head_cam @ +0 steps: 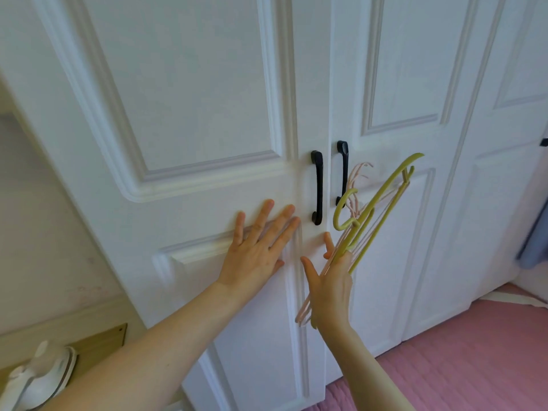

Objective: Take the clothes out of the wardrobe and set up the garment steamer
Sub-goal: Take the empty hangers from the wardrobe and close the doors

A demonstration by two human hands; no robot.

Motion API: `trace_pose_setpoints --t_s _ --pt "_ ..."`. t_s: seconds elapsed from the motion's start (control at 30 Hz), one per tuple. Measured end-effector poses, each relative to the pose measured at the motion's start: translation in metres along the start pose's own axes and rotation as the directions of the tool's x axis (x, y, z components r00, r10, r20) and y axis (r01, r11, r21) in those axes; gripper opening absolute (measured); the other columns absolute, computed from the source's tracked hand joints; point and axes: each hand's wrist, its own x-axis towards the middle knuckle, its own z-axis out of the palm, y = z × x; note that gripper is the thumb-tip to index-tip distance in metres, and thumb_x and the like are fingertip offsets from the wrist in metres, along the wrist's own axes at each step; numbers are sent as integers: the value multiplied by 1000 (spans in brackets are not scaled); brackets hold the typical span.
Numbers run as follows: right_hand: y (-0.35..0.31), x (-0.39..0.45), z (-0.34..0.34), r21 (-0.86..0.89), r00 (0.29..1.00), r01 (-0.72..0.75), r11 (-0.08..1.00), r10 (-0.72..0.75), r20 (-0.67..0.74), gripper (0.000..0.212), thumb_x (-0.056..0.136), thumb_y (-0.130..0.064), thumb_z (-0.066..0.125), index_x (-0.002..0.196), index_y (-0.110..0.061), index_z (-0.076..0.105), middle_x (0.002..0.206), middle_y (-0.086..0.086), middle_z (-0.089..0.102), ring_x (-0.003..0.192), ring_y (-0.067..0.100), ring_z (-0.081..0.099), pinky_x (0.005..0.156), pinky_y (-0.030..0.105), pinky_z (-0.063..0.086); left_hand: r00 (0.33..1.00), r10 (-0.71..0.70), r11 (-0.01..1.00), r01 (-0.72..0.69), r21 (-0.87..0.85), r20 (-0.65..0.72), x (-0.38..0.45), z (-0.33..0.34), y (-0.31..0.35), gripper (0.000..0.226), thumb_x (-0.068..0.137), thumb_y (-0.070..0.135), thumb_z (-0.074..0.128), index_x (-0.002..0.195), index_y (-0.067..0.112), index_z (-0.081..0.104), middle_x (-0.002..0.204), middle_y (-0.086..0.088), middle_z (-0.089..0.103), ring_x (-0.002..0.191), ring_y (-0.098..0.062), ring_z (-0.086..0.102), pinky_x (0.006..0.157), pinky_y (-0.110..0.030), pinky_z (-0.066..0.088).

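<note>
**Closed wardrobe, hangers in hand**

The garment steamer (44,378), white and rounded, sits at the lower left corner. The left hand (255,253) presses flat, released, on the white panelled wardrobe door (184,114). The right hand (332,286) grasps light, stiff plastic hangers (376,209). The black handles (317,188) look the firmest hold.
</note>
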Motion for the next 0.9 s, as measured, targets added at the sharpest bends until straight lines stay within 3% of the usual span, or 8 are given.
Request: trace_pose_setpoints --t_s 0.1,0.17,0.23,0.33,0.43,0.6,0.73,0.9 --pt "11 8 5 -68 998 59 996 -59 4 4 97 -31 47 100 -28 45 115 -24 52 105 4 49 77 11 47 1000 -12 1000 11 27 21 4 6 -1 94 81 49 66 154 22 14 162 -1 5 148 -35 0 111 -63 -8" --pt "22 14 7 -217 985 170 961 -169 27 9 103 -20 37 101 -21 45 117 -31 50 106 -8 48 68 2 45 999 -19 999 18 40 29 6 9 -2 94 81 49 65 154 23 12 162 -1 3 147 -35 -3 111 -64 -10" --pt "24 18 12 -254 984 178 951 -169 55 7 103 -15 38 105 -19 43 122 -35 48 107 -14 48 70 2 45 999 -14 998 12 57 41 8 11 -3 95 82 50 63 154 22 8 162 0 -1 147 -37 -6 110 -65 -10" --pt "27 20 22 -217 989 146 965 -139 46 12 97 -15 48 102 -21 39 137 -23 43 115 -3 43 93 21 43 999 -16 999 14 51 52 8 13 -4 95 83 50 62 154 22 5 162 0 -4 146 -38 -9 110 -65 -10" --pt "26 20 24 -198 992 123 973 -116 44 10 96 -21 42 105 -24 40 143 -14 44 120 12 44 102 42 44 998 -25 999 22 45 64 10 14 -4 95 84 49 61 154 22 5 162 -1 -5 146 -38 -9 110 -65 -10" --pt "27 23 25 -271 991 130 954 -131 17 17 96 -15 49 105 -18 35 141 -14 43 114 4 43 95 29 44 995 -28 999 24 37 100 10 8 -5 93 84 48 60 154 22 5 162 -1 -5 146 -38 -11 110 -65 -11" --pt "20 21 15 -292 998 54 955 -54 6 12 102 -19 40 98 -30 42 116 -32 50 97 -17 48 82 9 44 990 -22 1000 22 3 139 9 -1 -5 88 85 26 65 154 23 10 162 -1 -2 146 -39 -9 108 -66 -12" --pt "2 -8 -10 -296 997 77 952 -81 -3 10 98 -17 48 101 -16 39 116 -10 56 91 10 54 74 24 45 971 104 994 -92 -63 214 -1 -24 -14 78 88 -1 52 152 20 13 159 -1 -20 140 -35 -31 106 -62 -20"
